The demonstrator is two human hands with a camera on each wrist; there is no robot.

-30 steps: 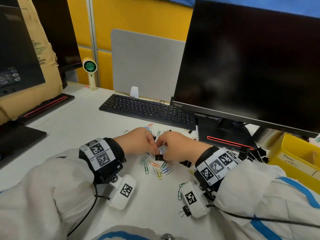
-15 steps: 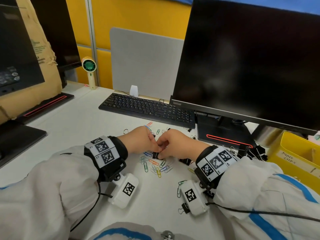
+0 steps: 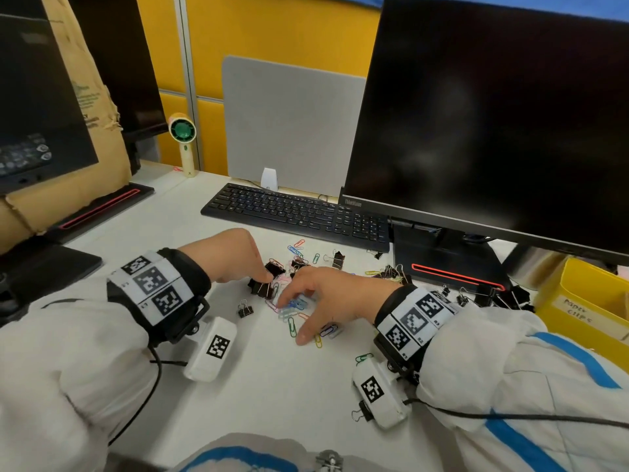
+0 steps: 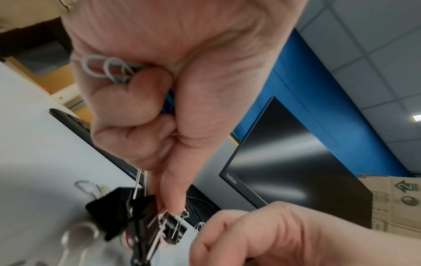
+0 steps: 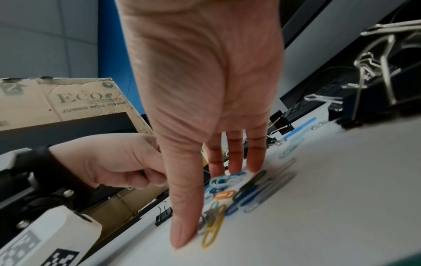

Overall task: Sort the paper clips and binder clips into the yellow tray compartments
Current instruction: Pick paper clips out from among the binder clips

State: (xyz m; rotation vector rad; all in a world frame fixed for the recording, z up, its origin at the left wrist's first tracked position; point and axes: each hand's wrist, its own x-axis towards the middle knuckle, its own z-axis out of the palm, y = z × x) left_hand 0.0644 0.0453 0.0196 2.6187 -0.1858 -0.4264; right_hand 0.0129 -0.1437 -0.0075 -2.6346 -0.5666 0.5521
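Two hands are seen over the white desk [image 3: 102, 253]. By the left hand [image 3: 235, 257] a cluster of black binder clips [image 4: 136, 214] is pinched by the wire handles between thumb and forefinger, while a few paper clips [image 4: 107, 69] are clenched under its remaining curled fingers; their exact number cannot be told. The right hand [image 3: 326, 298] is spread flat, with straight fingertips [image 5: 182, 239] pressed onto a pile of coloured paper clips [image 3: 292, 310], roughly a dozen, lying directly beneath it. One small binder clip [image 3: 245, 310] is left alone just beside the left wrist. One yellow tray [image 3: 585, 301] is placed well apart at the far right, behind a heap of binder clips [image 3: 493, 296].
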